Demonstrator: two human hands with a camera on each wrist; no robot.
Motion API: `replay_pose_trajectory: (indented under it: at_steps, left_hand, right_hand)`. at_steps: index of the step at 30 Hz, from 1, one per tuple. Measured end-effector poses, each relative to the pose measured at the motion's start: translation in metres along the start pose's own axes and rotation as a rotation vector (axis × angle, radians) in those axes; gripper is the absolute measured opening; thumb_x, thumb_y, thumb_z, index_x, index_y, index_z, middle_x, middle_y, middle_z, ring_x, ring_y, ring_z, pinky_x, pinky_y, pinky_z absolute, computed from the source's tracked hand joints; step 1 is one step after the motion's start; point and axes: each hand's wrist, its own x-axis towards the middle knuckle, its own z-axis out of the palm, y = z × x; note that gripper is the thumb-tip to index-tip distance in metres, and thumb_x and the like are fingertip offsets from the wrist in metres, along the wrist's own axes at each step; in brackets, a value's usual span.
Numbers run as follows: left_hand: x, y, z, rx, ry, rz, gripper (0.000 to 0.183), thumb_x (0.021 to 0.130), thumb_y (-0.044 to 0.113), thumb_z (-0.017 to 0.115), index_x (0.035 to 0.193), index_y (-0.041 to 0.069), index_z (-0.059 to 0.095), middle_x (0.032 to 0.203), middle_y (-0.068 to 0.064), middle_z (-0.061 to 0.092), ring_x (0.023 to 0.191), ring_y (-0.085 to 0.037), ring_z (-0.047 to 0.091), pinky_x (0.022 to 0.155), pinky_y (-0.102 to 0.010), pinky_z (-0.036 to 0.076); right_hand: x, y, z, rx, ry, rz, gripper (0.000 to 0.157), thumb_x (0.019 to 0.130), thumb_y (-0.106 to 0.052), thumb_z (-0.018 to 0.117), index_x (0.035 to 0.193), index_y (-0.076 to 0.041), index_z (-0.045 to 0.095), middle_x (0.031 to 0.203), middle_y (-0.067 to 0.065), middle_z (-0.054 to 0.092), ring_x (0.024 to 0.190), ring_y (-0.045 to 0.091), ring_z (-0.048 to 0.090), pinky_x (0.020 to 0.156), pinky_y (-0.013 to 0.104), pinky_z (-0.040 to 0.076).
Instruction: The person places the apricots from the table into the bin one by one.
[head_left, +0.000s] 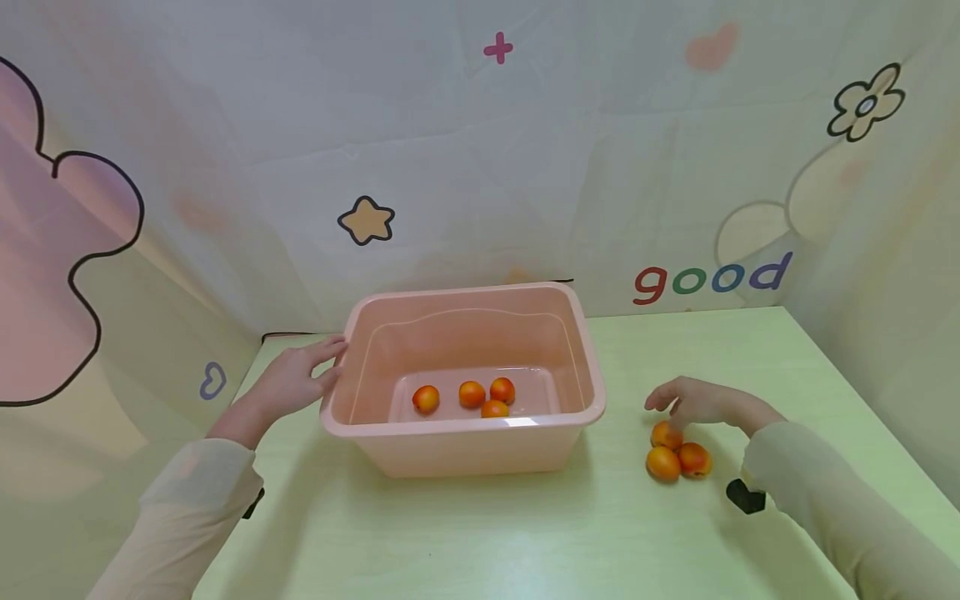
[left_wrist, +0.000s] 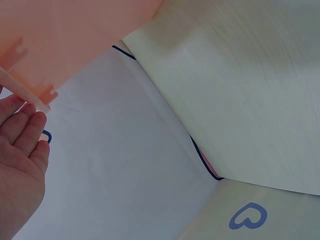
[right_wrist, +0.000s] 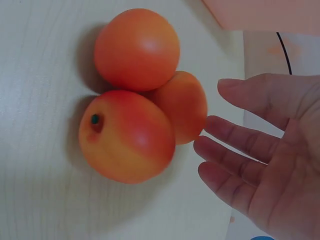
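A pink plastic basin stands on the table with several orange-red round fruits on its floor. My left hand rests its nearly straight fingers against the basin's left rim. To the basin's right, three similar fruits sit clustered: a front-left one, a front-right one with a small green stem end, and a rear one. Just behind the rear fruit is my right hand, its fingers spread and slightly bent. Its fingertips come close to that fruit; contact is unclear.
A pale curtain printed with stars, flowers and the word "good" hangs behind and beside the light wooden table. The basin's back stands near that curtain. A black piece shows beneath the right sleeve.
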Motion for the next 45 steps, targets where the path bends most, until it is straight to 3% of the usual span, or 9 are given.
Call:
replay_pose_trajectory:
  at_steps: [6, 22, 29, 45]
  left_hand:
    - [0.001, -0.002, 0.001, -0.012, -0.008, -0.005, 0.049, 0.089, 0.023, 0.048, 0.133, 0.003, 0.038, 0.139, -0.017, 0.035, 0.121, -0.041, 0.037, 0.093, -0.057, 0.035]
    - [0.001, -0.005, 0.002, -0.012, -0.002, -0.002, 0.049, 0.089, 0.023, 0.048, 0.134, 0.004, 0.038, 0.139, -0.017, 0.036, 0.12, -0.041, 0.04, 0.092, -0.057, 0.036]
    - [0.002, -0.005, 0.002, -0.014, 0.003, 0.006, 0.049, 0.089, 0.023, 0.048, 0.133, 0.003, 0.038, 0.138, -0.017, 0.036, 0.12, -0.041, 0.039, 0.092, -0.056, 0.036]
    - [0.001, -0.003, 0.0, 0.005, 0.014, 0.026, 0.048, 0.09, 0.021, 0.048, 0.132, 0.001, 0.039, 0.137, -0.018, 0.037, 0.12, -0.041, 0.039, 0.093, -0.055, 0.036]
  right_hand:
    - [-0.001, 0.002, 0.006, 0.017, -0.018, 0.044, 0.047, 0.068, -0.003, 0.065, 0.114, -0.006, 0.055, 0.115, 0.016, 0.051, 0.099, 0.027, 0.046, 0.086, 0.055, 0.038]
    - [0.004, 0.003, 0.014, -0.04, -0.017, 0.097, 0.034, 0.071, -0.003, 0.064, 0.104, -0.01, 0.058, 0.102, 0.007, 0.053, 0.09, 0.022, 0.046, 0.083, 0.049, 0.039]
    - [0.007, 0.002, 0.014, -0.081, -0.005, 0.066, 0.027, 0.072, -0.005, 0.066, 0.098, -0.009, 0.06, 0.096, 0.005, 0.055, 0.086, 0.02, 0.047, 0.081, 0.045, 0.041]
    - [0.006, -0.008, -0.005, -0.128, 0.074, -0.033, 0.031, 0.075, -0.015, 0.067, 0.102, -0.003, 0.059, 0.094, 0.005, 0.058, 0.085, 0.02, 0.048, 0.078, 0.041, 0.044]
